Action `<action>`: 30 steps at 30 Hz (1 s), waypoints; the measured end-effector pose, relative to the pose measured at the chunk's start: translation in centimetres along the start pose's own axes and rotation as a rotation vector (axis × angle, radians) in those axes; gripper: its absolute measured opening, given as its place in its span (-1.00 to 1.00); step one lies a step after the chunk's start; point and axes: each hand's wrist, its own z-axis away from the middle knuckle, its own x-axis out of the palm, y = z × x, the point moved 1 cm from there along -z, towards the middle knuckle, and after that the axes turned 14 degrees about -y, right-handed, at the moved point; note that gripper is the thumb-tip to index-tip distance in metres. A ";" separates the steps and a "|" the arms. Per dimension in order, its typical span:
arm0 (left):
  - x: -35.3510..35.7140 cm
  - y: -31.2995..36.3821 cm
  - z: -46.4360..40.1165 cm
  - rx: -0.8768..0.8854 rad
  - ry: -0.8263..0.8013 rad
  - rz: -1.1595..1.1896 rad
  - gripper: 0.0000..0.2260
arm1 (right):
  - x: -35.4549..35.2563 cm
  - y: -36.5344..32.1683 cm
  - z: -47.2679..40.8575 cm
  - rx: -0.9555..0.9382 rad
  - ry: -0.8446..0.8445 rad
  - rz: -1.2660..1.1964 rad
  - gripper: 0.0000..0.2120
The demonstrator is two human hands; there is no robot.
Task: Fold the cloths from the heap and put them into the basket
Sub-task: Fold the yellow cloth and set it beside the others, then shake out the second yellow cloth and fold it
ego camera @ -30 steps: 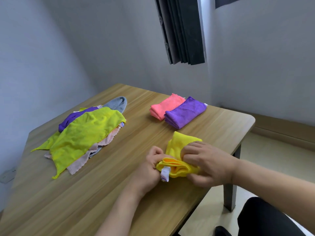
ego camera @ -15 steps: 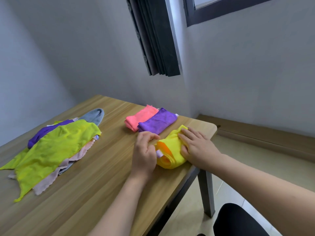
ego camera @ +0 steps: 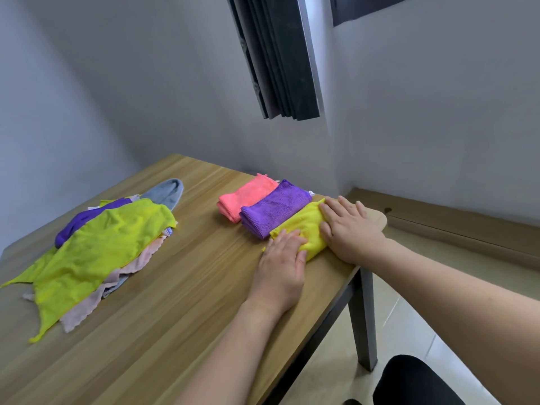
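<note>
Both flat, fingers straight: left hand and right hand pressing on the folded yellow cloth (near table corner). Long side running away, touching the purple cloth. No basket seen. Heap nearer left.

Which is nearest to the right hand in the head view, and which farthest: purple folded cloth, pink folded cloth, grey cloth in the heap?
From the right hand:
1. Purple folded cloth, just left of it.
2. Pink folded cloth, beyond the purple one.
3. Grey cloth, across the table at the heap's far end.
</note>
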 end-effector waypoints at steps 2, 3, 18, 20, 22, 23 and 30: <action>0.2 -0.1 -0.4 0.008 0.004 0.042 -0.73 | 0.1 0.1 -0.1 0.003 0.018 0.010 -0.35; 0.2 -0.2 -0.4 0.012 0.004 0.049 -0.73 | 0.1 0.0 0.0 -0.001 0.018 0.021 -0.26; -3.6 -7.6 6.5 -0.269 0.027 -0.063 -0.50 | 0.9 -9.8 3.6 -0.286 0.247 0.008 -0.41; -4.7 -9.7 8.4 -0.342 0.054 -0.065 -0.53 | 1.6 -12.6 3.5 -0.344 0.232 -0.014 -0.41; -5.8 -12.1 10.8 -0.411 0.085 -0.068 -0.54 | 2.8 -15.7 3.2 -0.403 0.200 -0.003 -0.40; -6.1 -12.9 11.6 -0.430 0.088 -0.070 -0.55 | 3.2 -16.5 3.0 -0.416 0.174 -0.003 -0.40; -9.0 -18.9 17.2 -0.593 0.148 -0.078 -0.56 | 5.6 -24.5 0.3 -0.491 -0.022 -0.044 -0.41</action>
